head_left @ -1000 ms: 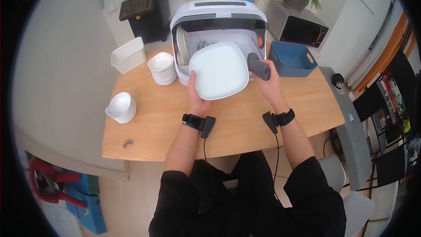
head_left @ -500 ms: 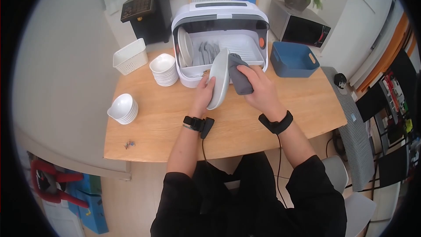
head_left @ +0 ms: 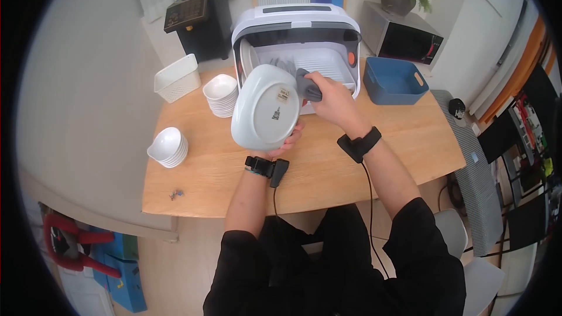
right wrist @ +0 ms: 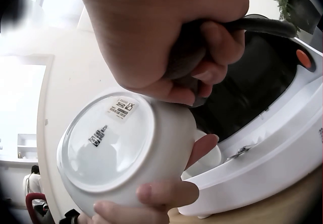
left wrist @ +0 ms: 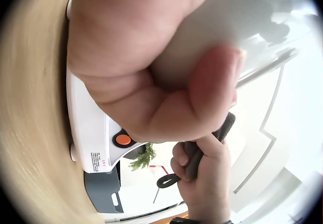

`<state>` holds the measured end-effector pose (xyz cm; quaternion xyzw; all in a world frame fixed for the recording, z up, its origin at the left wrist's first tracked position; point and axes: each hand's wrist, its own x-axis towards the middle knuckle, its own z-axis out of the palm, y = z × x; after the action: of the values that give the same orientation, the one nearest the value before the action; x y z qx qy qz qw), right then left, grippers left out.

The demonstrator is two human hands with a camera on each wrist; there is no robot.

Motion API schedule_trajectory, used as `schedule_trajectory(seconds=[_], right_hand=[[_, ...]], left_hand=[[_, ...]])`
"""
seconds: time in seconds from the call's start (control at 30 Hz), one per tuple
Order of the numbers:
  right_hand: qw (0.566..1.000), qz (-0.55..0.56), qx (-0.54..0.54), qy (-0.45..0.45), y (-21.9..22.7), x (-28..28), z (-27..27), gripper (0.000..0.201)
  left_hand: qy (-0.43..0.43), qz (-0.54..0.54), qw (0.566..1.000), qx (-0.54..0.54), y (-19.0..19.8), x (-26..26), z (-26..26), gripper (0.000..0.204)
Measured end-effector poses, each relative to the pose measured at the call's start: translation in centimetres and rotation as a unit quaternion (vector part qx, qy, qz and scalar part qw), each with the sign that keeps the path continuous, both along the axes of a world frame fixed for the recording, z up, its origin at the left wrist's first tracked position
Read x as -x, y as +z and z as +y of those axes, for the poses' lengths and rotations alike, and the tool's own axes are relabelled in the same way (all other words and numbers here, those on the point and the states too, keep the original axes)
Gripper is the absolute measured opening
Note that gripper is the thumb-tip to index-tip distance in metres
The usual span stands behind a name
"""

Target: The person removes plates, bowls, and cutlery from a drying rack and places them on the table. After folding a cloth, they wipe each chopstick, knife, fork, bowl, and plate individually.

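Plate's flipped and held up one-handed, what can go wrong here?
1. The left hand holds the white plate only by its lower rim, tilted above the table; it may slip and drop.
2. The right hand presses the grey cloth on the far edge, which could lever it loose.
3. The bowl stack sits close; a swing might hit it.

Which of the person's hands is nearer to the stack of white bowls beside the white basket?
Left. The left hand holds the white plate just right of the stack of bowls. The right hand grips a grey cloth beyond the plate, in front of the dish cabinet.
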<state>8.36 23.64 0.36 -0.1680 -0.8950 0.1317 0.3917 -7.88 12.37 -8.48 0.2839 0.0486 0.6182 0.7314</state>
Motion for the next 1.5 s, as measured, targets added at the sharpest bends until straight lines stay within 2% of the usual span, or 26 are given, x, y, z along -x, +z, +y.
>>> schedule_trajectory(seconds=[0.07,0.13,0.17,0.23,0.27,0.33,0.47,0.53,0.67,0.73,0.77,0.87,0.93,0.97,1.03,1.07,1.13,1.17,1.23,1.27,1.43,1.5], right_hand=[[1.0,-0.013,0.002,-0.01,-0.3,0.6,-1.0,0.041],[0.989,-0.125,-0.012,-0.075,-1.0,1.0,-3.0,0.036],[0.99,-0.122,-0.009,-0.068,-1.2,1.3,-3.9,0.036],[0.98,-0.184,0.022,-0.069,-1.6,1.8,-5.3,0.039],[0.981,-0.182,0.025,-0.063,-1.5,1.9,-6.0,0.039],[0.977,-0.21,0.007,-0.03,-0.9,1.7,-7.0,0.034],[0.975,-0.218,-0.02,-0.029,-0.9,1.3,-7.8,0.029],[0.981,-0.191,-0.015,0.031,-1.2,1.1,-7.6,0.027],[0.982,-0.183,0.004,0.047,-0.6,0.7,-8.6,0.028],[0.967,-0.247,0.047,0.029,-0.2,0.6,-9.5,0.028],[0.967,-0.247,0.046,0.03,-0.2,0.7,-9.7,0.028],[0.971,-0.206,0.09,0.076,-0.2,0.9,-10.2,0.03],[0.976,-0.107,0.136,0.135,0.3,1.2,-10.6,0.034],[0.976,-0.106,0.136,0.135,0.5,1.5,-10.7,0.034],[0.967,-0.004,0.133,0.215,1.0,2.2,-10.7,0.042],[0.968,-0.004,0.132,0.215,1.3,2.5,-10.7,0.042],[0.985,-0.004,0.038,0.167,2.0,3.0,-10.6,0.048],[0.985,-0.004,0.038,0.167,2.5,3.3,-10.4,0.048],[0.997,-0.026,-0.003,0.072,3.5,3.8,-9.6,0.049],[0.997,0.003,-0.006,0.071,3.8,4.2,-8.8,0.049],[1.0,-0.004,-0.023,0.02,4.4,4.7,-5.2,0.051],[0.999,-0.013,-0.039,-0.016,4.7,4.6,-4.5,0.046]], left_hand=[[0.018,0.003,1.0,0.009,-0.8,0.5,0.4,0.073],[0.101,-0.034,0.991,0.076,-1.4,0.5,0.6,0.069],[0.108,-0.03,0.991,0.079,-1.4,0.7,0.5,0.069],[0.11,-0.064,0.992,-0.017,-1.3,0.9,0.3,0.061],[0.115,-0.061,0.991,-0.014,-0.7,0.5,0.1,0.061],[0.247,0.081,0.966,-0.004,0.4,-0.1,-0.1,0.061],[0.239,0.096,0.966,-0.011,-1.3,0.3,0.8,0.057],[0.351,0.155,0.923,0.015,-1.5,-0.1,1.2,0.044],[0.318,0.117,0.941,0.026,-2.7,0.5,1.6,0.041],[0.247,0.072,0.966,-0.009,-2.6,0.7,1.4,0.037],[0.248,0.072,0.966,-0.009,-2.4,0.6,1.3,0.037],[0.25,0.06,0.966,0.022,-1.0,-0.6,0.3,0.038],[0.35,0.071,0.934,0.012,0.8,-2.3,-0.4,0.028],[0.35,0.072,0.934,0.012,0.7,-2.3,-0.4,0.028],[0.308,0.079,0.948,0.032,0.2,-2.2,-0.1,0.025],[0.286,0.082,0.954,0.041,-0.2,-2.1,0.2,0.024],[0.243,0.088,0.964,0.06,-1.2,-1.8,0.6,0.023],[0.221,0.091,0.969,0.07,-1.7,-1.6,0.9,0.022],[0.177,0.096,0.975,0.089,-2.6,-1.2,1.3,0.021],[0.155,0.099,0.978,0.098,-3.0,-1.1,1.5,0.021],[0.056,0.12,0.983,0.131,-2.7,-1.0,1.5,0.024],[0.039,0.137,0.981,0.129,-3.0,-0.9,1.4,0.024]])
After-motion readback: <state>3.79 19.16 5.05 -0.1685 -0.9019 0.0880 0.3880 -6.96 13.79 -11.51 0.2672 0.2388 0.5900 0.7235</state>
